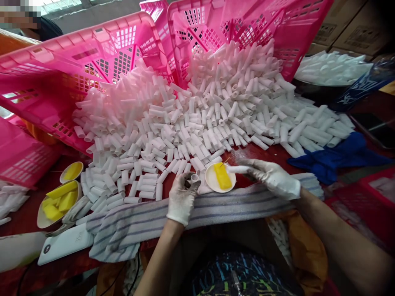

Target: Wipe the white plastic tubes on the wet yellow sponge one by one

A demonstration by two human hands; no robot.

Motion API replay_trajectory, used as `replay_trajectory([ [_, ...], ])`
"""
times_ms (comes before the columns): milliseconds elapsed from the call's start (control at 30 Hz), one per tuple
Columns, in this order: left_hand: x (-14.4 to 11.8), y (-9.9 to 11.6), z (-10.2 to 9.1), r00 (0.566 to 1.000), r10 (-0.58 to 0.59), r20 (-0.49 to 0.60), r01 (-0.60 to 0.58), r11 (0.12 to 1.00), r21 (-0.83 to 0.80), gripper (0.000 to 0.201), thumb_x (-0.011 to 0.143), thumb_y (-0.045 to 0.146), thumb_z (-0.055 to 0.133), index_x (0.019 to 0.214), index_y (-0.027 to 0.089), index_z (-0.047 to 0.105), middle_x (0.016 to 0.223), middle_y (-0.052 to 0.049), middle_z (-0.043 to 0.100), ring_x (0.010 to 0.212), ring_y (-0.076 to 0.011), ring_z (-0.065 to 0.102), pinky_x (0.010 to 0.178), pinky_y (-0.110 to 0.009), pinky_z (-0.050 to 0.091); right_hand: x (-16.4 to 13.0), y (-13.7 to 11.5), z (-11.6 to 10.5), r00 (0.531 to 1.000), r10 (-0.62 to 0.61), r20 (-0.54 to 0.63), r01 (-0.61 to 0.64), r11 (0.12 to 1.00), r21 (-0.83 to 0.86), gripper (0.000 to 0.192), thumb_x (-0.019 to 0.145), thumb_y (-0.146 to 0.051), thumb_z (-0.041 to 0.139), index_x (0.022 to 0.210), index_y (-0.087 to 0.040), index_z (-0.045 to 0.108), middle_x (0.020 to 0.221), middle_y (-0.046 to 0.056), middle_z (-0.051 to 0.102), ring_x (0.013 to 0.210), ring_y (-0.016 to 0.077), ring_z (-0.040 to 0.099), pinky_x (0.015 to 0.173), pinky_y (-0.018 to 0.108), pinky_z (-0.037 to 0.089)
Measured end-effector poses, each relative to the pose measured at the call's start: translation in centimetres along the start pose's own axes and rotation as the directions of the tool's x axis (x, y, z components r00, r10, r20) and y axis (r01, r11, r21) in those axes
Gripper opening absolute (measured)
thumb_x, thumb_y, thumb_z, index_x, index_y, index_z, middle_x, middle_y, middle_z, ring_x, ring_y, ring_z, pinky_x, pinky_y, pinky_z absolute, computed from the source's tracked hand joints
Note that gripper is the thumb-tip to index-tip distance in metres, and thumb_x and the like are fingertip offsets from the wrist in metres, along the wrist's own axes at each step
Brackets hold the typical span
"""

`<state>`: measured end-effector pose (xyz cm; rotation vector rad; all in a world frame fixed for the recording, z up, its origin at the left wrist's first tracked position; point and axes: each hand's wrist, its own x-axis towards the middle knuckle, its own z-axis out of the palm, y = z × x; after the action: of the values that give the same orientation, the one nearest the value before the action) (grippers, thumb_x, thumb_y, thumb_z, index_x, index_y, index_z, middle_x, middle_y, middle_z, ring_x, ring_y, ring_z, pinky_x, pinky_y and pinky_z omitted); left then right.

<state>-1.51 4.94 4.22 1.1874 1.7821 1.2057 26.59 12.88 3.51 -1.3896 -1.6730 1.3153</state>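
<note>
While the striped cloth (216, 205) lies along the table edge under both wrists, the left hand (182, 197) is curled around one short white tube (194, 178), its open end facing up. The right hand (273, 177) pinches a second white tube (237, 169) by its end, held level with its free end over the small white dish (211, 181). That dish sits between the two hands and carries a yellow sponge block (222, 176).

Well to the left of the left hand stand two further dishes of yellow blocks (58, 199). Just beyond both hands begins the loose heap of white tubes (191, 123), spilling from tipped pink crates (92, 70). A blue cloth (336, 158) lies beyond the right hand, to its right.

Risk: the heap slopes toward the dish; a sliding tube could probably knock it or foul the sponge. The gloved pinch on the tube end looks shallow, so the tube may well slip.
</note>
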Motion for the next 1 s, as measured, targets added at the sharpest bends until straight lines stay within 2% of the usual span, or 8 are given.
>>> replay_trajectory([
  [67, 0.0, 0.4, 1.0, 0.986, -0.125, 0.108, 0.143, 0.972, -0.187, 0.034, 0.079, 0.043, 0.072, 0.099, 0.018, 0.063, 0.091, -0.003, 0.067, 0.078, -0.0158, 0.062, 0.078, -0.030, 0.053, 0.1, 0.2, 1.6, 0.997, 0.016, 0.081, -0.024, 0.996, 0.088, 0.060, 0.087, -0.059, 0.064, 0.132, -0.018, 0.068, 0.108, 0.009, 0.076, 0.083, 0.0213, 0.071, 0.075, 0.033, 0.060],
  [233, 0.6, 0.0, 2.1, 0.967, -0.211, 0.145, 0.251, 0.895, -0.370, 0.041, 0.070, 0.042, 0.076, 0.098, 0.020, 0.056, 0.088, -0.001, 0.066, 0.071, -0.0155, 0.065, 0.074, -0.031, 0.054, 1.4, 1.6, 3.8, 0.982, -0.185, -0.034, 0.183, 0.982, -0.038, 0.039, 0.086, -0.046, 0.068, 0.114, -0.020, 0.077, 0.109, 0.008, 0.076, 0.102, 0.0255, 0.072, 0.096, 0.039, 0.059],
  [333, 0.6, 0.0, 2.0, 0.977, -0.193, 0.089, 0.209, 0.949, -0.235, 0.030, 0.069, 0.032, 0.076, 0.091, 0.019, 0.060, 0.088, -0.001, 0.068, 0.080, -0.0171, 0.067, 0.079, -0.030, 0.053, 1.2, 2.7, 4.0, 0.945, -0.323, -0.049, 0.319, 0.945, -0.069, 0.037, 0.086, -0.046, 0.070, 0.113, -0.022, 0.077, 0.104, 0.008, 0.075, 0.094, 0.0254, 0.073, 0.091, 0.040, 0.061],
  [467, 0.3, 0.4, 2.1, 0.981, -0.193, 0.012, 0.193, 0.981, -0.007, 0.020, 0.069, 0.027, 0.077, 0.076, 0.019, 0.059, 0.076, 0.002, 0.065, 0.078, -0.0168, 0.064, 0.079, -0.029, 0.053, 0.4, 3.3, 4.4, 0.982, -0.181, -0.061, 0.178, 0.982, -0.061, 0.041, 0.090, -0.045, 0.065, 0.125, -0.024, 0.071, 0.122, 0.008, 0.073, 0.112, 0.0279, 0.070, 0.101, 0.041, 0.058],
  [633, 0.4, -0.6, 2.6, 0.993, -0.110, 0.050, 0.110, 0.994, 0.003, 0.028, 0.075, 0.018, 0.076, 0.101, 0.017, 0.069, 0.103, -0.006, 0.074, 0.097, -0.0212, 0.070, 0.095, -0.035, 0.053, 0.0, 3.0, 4.9, 0.948, -0.313, -0.062, 0.307, 0.948, -0.086, 0.033, 0.089, -0.045, 0.065, 0.105, -0.020, 0.077, 0.100, 0.009, 0.074, 0.087, 0.0241, 0.073, 0.083, 0.039, 0.063],
  [733, 0.6, -1.4, 2.5, 0.997, -0.034, 0.076, 0.030, 0.998, 0.052, 0.033, 0.079, 0.016, 0.074, 0.112, 0.016, 0.072, 0.117, -0.010, 0.073, 0.110, -0.0243, 0.068, 0.106, -0.040, 0.050, -0.5, 2.7, 4.9, 0.967, -0.246, -0.069, 0.239, 0.967, -0.087, 0.038, 0.088, -0.046, 0.067, 0.117, -0.022, 0.075, 0.110, 0.008, 0.074, 0.099, 0.0254, 0.072, 0.092, 0.040, 0.061],
  [833, 0.8, -1.3, 2.1, 0.989, 0.070, 0.129, -0.097, 0.970, 0.222, 0.033, 0.078, 0.013, 0.074, 0.111, 0.019, 0.076, 0.113, -0.009, 0.074, 0.108, -0.0262, 0.068, 0.105, -0.043, 0.051, -0.9, 2.7, 5.0, 0.979, -0.192, -0.065, 0.187, 0.979, -0.078, 0.041, 0.091, -0.042, 0.066, 0.127, -0.023, 0.070, 0.123, 0.008, 0.072, 0.115, 0.0269, 0.069, 0.107, 0.043, 0.054],
  [1000, 1.0, -0.1, 1.3, 0.989, 0.140, 0.054, -0.150, 0.890, 0.430, 0.025, 0.074, 0.020, 0.079, 0.099, 0.020, 0.079, 0.106, -0.010, 0.073, 0.105, -0.0306, 0.064, 0.102, -0.049, 0.049, -1.3, 3.2, 5.1, 0.967, -0.250, -0.054, 0.244, 0.965, -0.098, 0.034, 0.089, -0.043, 0.069, 0.115, -0.023, 0.074, 0.107, 0.008, 0.073, 0.100, 0.0268, 0.072, 0.096, 0.043, 0.060],
])
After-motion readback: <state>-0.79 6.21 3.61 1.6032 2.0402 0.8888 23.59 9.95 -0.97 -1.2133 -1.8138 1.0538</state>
